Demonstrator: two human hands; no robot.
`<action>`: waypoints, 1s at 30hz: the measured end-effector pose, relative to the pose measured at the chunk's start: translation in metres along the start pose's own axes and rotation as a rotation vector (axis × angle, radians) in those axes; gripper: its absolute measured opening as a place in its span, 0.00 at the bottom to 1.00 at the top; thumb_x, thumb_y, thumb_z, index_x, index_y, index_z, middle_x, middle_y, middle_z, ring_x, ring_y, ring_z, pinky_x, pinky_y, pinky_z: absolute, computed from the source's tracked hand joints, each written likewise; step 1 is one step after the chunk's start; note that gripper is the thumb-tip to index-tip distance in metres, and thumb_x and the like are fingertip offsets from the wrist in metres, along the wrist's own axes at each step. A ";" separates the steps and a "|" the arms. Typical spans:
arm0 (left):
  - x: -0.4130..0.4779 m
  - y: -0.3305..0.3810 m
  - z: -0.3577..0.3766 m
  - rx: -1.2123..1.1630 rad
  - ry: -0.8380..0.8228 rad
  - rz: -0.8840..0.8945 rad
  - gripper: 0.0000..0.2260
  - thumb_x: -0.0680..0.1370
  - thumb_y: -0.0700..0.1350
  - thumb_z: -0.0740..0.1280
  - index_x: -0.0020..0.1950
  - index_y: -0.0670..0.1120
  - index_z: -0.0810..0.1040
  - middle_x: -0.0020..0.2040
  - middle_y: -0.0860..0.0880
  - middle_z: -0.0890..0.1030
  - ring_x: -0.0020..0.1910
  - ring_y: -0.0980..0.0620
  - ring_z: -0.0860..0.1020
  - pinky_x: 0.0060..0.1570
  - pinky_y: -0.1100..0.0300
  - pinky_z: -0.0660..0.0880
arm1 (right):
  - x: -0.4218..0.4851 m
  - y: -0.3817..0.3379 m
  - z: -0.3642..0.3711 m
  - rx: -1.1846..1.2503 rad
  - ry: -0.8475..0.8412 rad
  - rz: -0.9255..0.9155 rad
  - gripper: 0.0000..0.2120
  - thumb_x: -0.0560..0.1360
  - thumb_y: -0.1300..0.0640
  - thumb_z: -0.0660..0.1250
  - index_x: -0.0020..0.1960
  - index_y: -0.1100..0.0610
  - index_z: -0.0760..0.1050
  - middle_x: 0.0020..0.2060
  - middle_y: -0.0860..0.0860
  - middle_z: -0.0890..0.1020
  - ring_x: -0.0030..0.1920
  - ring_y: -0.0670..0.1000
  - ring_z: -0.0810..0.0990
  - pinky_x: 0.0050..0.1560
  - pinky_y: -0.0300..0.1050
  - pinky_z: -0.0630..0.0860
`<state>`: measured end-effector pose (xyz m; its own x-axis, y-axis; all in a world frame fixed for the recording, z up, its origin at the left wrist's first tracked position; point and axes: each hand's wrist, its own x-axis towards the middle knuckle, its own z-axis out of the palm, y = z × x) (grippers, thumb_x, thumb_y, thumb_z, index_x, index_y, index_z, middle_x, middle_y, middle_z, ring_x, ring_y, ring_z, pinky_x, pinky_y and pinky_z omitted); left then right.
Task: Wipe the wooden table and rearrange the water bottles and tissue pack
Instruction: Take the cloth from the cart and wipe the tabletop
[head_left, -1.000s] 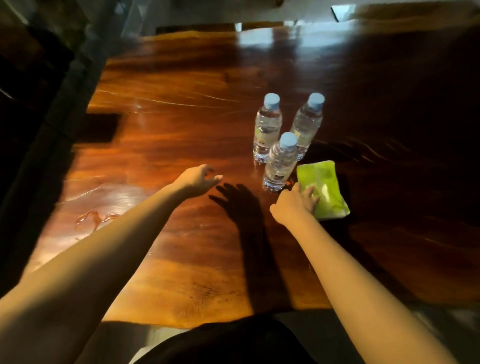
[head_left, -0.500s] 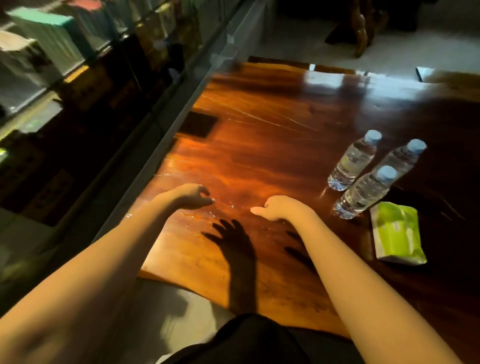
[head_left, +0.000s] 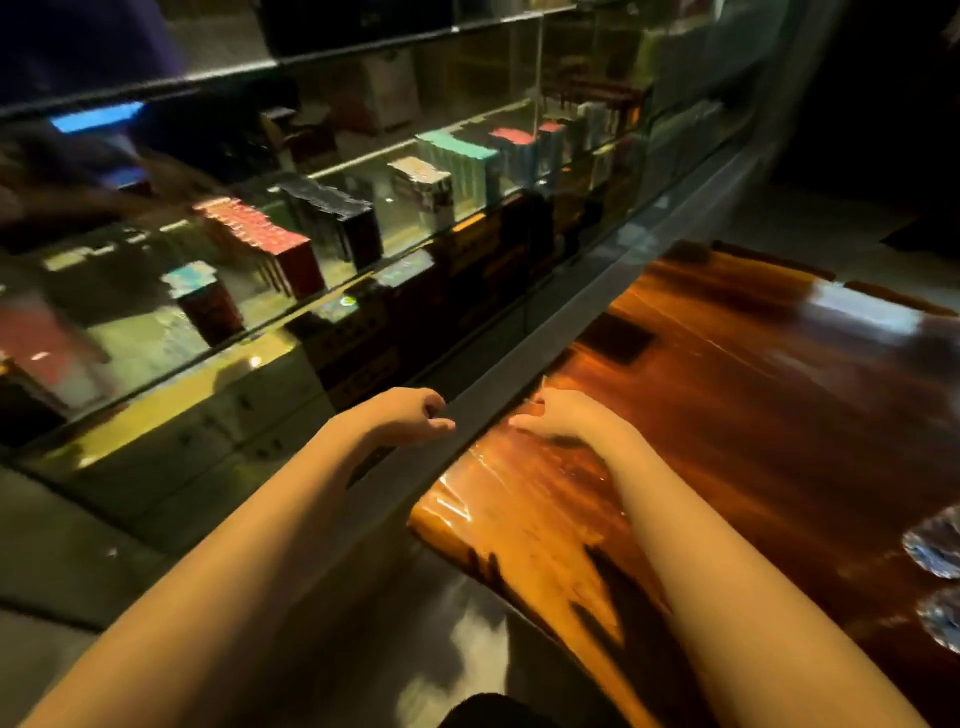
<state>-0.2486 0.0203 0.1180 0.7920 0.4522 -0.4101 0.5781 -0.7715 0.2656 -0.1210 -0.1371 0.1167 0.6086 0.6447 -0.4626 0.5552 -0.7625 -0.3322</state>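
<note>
The glossy wooden table (head_left: 753, 415) fills the right half of the view, with wet streaks near its left corner. My right hand (head_left: 558, 422) hovers palm down over that left edge, fingers loosely spread and holding nothing. My left hand (head_left: 413, 418) is just left of the table, over the metal rail of the display cabinet, with its fingers curled in and nothing in them. Only the bases of two water bottles (head_left: 935, 545) show at the far right edge. The tissue pack is out of view.
A glass display cabinet (head_left: 337, 270) with stacked small boxes runs along the table's left side, behind a grey metal rail (head_left: 597, 312). Pale floor (head_left: 457, 613) shows below the table's near corner. The picture is blurred by motion.
The view has swung far left, so the bottles slid to the right edge and the tissue pack left the picture. Both hands moved left, from beside the bottles to the table's left edge.
</note>
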 end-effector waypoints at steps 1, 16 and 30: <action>-0.010 -0.015 -0.004 -0.027 0.016 -0.039 0.23 0.78 0.54 0.62 0.71 0.47 0.67 0.67 0.46 0.74 0.65 0.47 0.72 0.65 0.54 0.68 | 0.004 -0.014 0.003 -0.022 -0.005 -0.026 0.33 0.77 0.41 0.60 0.72 0.62 0.62 0.71 0.60 0.69 0.69 0.60 0.69 0.68 0.51 0.66; -0.173 -0.166 0.007 -0.364 0.298 -0.635 0.23 0.79 0.52 0.61 0.72 0.46 0.65 0.72 0.43 0.67 0.68 0.43 0.68 0.62 0.56 0.66 | 0.007 -0.233 0.068 -0.301 -0.211 -0.699 0.26 0.78 0.47 0.61 0.71 0.59 0.65 0.67 0.60 0.72 0.64 0.59 0.74 0.64 0.54 0.72; -0.358 -0.152 0.082 -0.382 0.507 -1.396 0.29 0.76 0.58 0.61 0.74 0.50 0.58 0.73 0.43 0.65 0.69 0.37 0.65 0.65 0.39 0.65 | -0.113 -0.354 0.181 -0.556 -0.391 -1.252 0.37 0.75 0.40 0.63 0.75 0.56 0.54 0.74 0.59 0.61 0.72 0.61 0.63 0.71 0.54 0.63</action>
<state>-0.6362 -0.0610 0.1531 -0.4732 0.8569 -0.2047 0.8457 0.5069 0.1669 -0.4894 0.0500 0.1380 -0.5843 0.7398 -0.3335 0.8034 0.4693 -0.3666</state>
